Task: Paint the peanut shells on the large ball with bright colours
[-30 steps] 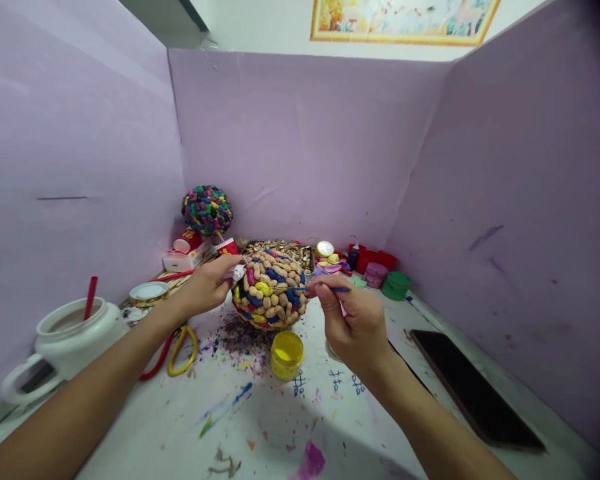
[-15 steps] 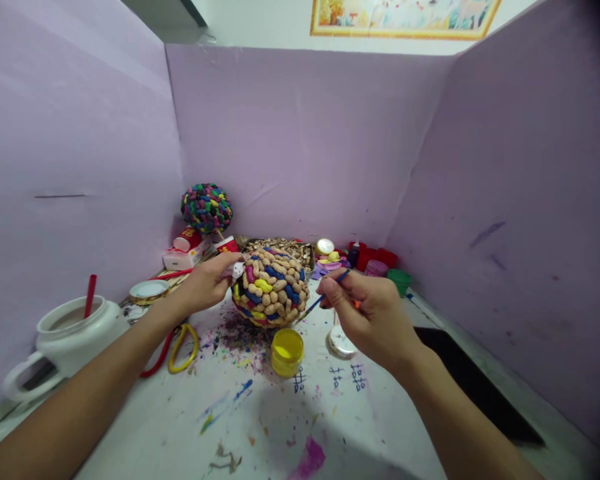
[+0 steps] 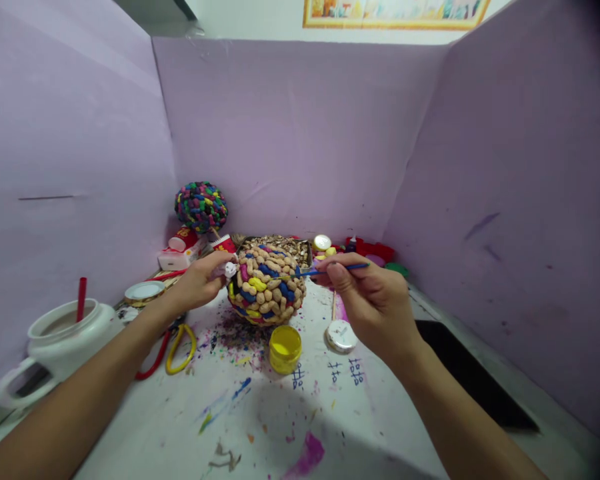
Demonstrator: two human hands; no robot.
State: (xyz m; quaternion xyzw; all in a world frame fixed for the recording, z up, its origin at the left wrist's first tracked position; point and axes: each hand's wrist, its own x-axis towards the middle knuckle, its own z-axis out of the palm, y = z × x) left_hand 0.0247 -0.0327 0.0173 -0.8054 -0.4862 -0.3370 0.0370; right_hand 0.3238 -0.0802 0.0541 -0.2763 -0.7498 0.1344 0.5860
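Note:
In the head view a ball covered in peanuts point(image 3: 270, 293), some painted blue, yellow and magenta, rests on the white tabletop. At its upper left side my left hand point(image 3: 200, 280) is closed on a crumpled white wad point(image 3: 230, 269), which touches the ball; whether it is fixed to the ball I cannot tell. My right hand point(image 3: 373, 300) pinches a thin blue paintbrush point(image 3: 307, 273). The brush points left, its tip against the front of the ball. Just before the ball stands an open jar of yellow paint point(image 3: 285, 352).
A round white-topped lid point(image 3: 341, 336) lies right of the jar. Scissors point(image 3: 181, 350) and a white pitcher point(image 3: 73, 340) are at left. A finished-looking multicoloured ball point(image 3: 201, 207) stands behind, beside a tray of shells point(image 3: 300, 250). Purple panels point(image 3: 295, 133) enclose three sides.
The paintbrush has risen from beside the yellow jar, near the ball's lower right, up to the ball's front, turning nearly level. My left hand stays at the ball's left side.

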